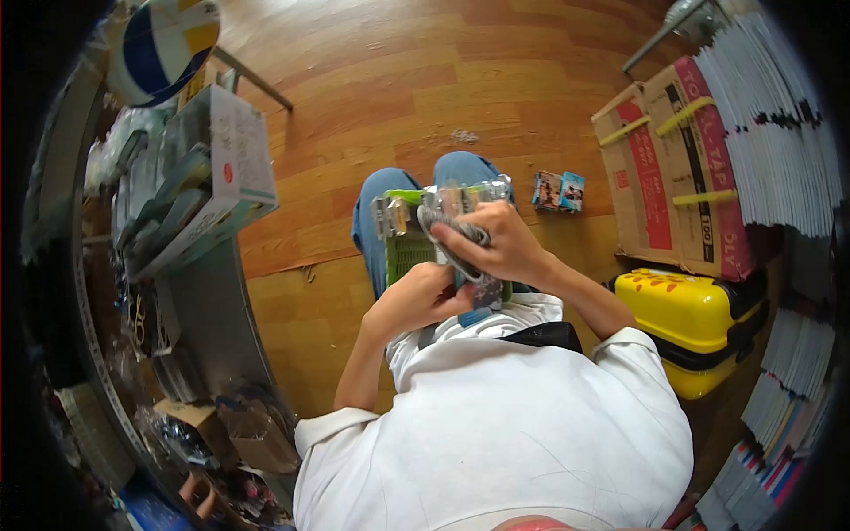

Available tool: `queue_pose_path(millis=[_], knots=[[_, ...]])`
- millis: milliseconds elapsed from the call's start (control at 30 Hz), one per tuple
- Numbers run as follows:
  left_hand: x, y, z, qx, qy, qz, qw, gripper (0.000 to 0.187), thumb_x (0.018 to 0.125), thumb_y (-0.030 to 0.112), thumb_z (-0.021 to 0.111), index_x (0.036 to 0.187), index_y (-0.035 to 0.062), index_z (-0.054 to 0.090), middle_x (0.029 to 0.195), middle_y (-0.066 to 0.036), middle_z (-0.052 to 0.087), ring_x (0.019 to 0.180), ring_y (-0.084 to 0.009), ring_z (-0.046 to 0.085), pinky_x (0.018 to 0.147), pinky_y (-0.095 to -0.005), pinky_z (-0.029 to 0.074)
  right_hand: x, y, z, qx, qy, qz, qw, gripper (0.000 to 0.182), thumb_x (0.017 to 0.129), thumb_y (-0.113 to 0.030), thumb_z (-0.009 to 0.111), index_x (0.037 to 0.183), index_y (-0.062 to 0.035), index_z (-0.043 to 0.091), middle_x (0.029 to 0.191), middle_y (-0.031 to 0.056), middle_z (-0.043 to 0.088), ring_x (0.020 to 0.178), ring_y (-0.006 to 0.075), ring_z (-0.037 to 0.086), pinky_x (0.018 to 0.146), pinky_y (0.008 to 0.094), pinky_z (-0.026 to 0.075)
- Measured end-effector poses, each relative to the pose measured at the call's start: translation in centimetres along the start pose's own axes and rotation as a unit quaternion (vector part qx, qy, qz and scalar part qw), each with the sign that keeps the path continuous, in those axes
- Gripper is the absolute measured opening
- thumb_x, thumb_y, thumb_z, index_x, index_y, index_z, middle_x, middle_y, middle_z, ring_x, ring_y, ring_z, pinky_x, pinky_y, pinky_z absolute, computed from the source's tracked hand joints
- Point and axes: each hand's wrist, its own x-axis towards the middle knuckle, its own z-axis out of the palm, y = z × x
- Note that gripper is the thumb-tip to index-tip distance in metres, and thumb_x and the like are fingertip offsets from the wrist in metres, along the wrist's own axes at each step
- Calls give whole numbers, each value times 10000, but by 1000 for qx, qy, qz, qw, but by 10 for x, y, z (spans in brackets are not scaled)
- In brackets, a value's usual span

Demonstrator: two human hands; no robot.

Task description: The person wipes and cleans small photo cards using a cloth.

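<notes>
A green plastic basket rests on the lap, over the blue jeans. Small clear-and-silver packets lie across its far side; what is inside them is too small to tell. My right hand is closed on a bunched grey cloth, thumb along its upper side, above the basket. Close below it, my left hand has its fingers curled in at the near side of the basket. Whatever lies in those fingers is hidden. A grey patterned piece shows beside the left thumb.
Small picture-covered packs lie on the wooden floor. On the right stand a yellow case, cardboard boxes and stacked notebooks. To the left are a shelf with a white box and a ball.
</notes>
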Motion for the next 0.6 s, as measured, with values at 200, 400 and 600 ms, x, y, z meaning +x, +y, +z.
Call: queue_pose_path(millis=[200,400,600], knots=[[-14,-2,-4,-66,99,-55,991,167,902,101,553,844,-52,584,680,-119,602,574,-192,571,549,-304,469,-23,36,-44,192,41,113,974,372,910,-366,639,874,2,683,701,2,616,616,45,505,528,230,393],[27,3,28,-94,109,-5,990,127,931,89,576,961,-35,571,769,-110,652,667,-180,630,605,-306,486,-88,21,-39,353,10,274,894,328,866,-317,699,986,-14,660,756,32,634,651,52,554,561,214,435],[35,-11,23,45,238,-7,970,273,909,144,638,1135,42,524,859,-73,650,723,-166,629,628,-330,493,-147,150,-70,318,365,370,793,243,870,-268,696,780,-57,615,655,0,577,521,74,535,441,242,395]])
